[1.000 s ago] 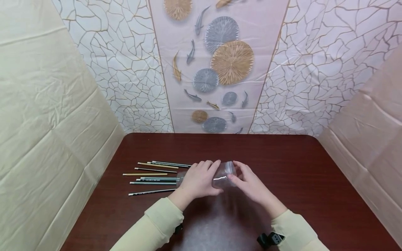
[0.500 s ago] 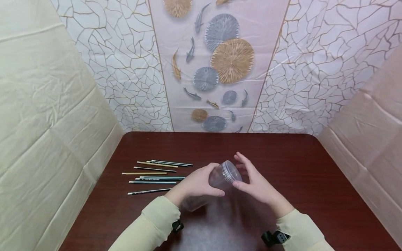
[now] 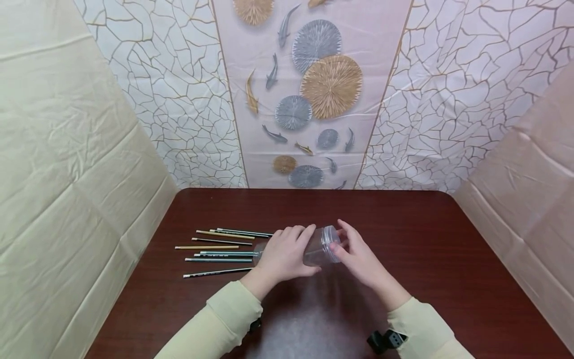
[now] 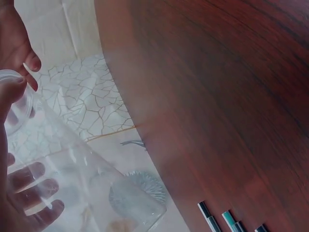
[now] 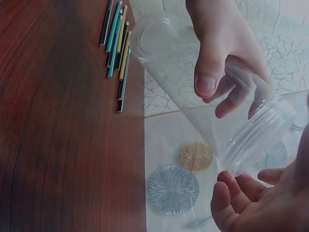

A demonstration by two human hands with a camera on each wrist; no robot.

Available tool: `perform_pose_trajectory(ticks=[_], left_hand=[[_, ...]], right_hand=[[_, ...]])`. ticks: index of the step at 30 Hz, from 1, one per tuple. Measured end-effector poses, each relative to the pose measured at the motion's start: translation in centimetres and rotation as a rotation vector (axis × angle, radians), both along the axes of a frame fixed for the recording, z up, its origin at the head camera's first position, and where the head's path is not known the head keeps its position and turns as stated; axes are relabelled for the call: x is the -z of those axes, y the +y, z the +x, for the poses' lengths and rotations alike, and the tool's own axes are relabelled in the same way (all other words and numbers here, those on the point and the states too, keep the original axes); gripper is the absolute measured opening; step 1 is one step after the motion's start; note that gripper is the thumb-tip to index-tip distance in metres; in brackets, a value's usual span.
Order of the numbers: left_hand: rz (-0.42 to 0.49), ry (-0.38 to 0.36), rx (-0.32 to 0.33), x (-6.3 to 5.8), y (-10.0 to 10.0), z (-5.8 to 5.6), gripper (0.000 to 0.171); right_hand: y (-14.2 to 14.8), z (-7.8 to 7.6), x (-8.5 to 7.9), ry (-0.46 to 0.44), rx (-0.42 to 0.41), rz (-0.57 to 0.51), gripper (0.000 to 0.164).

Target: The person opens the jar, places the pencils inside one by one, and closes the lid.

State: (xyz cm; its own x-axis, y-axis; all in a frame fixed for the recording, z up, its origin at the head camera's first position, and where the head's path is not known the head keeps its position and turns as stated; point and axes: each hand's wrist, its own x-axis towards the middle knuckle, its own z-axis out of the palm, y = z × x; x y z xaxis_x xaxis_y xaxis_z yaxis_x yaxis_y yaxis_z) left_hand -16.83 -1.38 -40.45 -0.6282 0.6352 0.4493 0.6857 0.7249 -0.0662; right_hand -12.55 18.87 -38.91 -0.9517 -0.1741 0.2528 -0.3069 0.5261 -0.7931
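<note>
A clear plastic jar is held tilted over the table, its base pointing left and its ridged clear lid facing right. My left hand grips the jar around its body; through the plastic, nothing shows inside. In the left wrist view, that hand's fingers are visible through the wall. My right hand is at the lid, its thumb over the near edge and its forefinger raised behind. In the right wrist view, the right fingers are loosely bent, tips right at the lid's rim.
Several pencils, such as a yellow pencil and a teal pencil, lie roughly parallel on the dark red-brown table, left of the jar. The jar's base overlaps some of their ends. Patterned cloth hangs behind the table.
The jar swung its base toward me half a second ago, then turned back leftward over the pencils. My right hand's fingers spread off the lid, then came back close to it.
</note>
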Motion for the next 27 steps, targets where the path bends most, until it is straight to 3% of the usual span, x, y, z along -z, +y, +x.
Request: perform_pose_trajectory(ticks=[3,6,8,13,17,22,27], left_hand=[[-0.011,0.009,-0.002,0.0,0.1,0.0,0.095],[0.000,-0.053,0.011,-0.1,0.2,0.2,0.094],[0.035,-0.157,0.031,-0.3,0.3,0.3,0.092],[0.202,-0.523,0.100,-0.5,0.4,0.3,0.086],[0.293,-0.696,0.145,-0.4,0.4,0.2,0.083],[0.380,-0.797,0.168,-0.1,0.2,0.1,0.083],[0.450,-0.822,0.172,0.4,0.0,0.1,0.084]], right_hand=[[0.0,0.0,0.1,-0.008,0.009,0.003,0.067],[0.3,0.0,0.1,0.021,-0.026,0.026,0.071],[0.6,0.0,0.1,0.057,-0.074,0.041,0.075],[1.3,0.3,-0.4,0.133,-0.198,0.040,0.081],[1.1,1.0,-1.3,0.218,-0.236,0.017,0.073],[0.6,1.7,-2.5,0.286,-0.255,-0.090,0.067],[1.4,0.6,-0.3,0.282,-0.289,-0.254,0.074]])
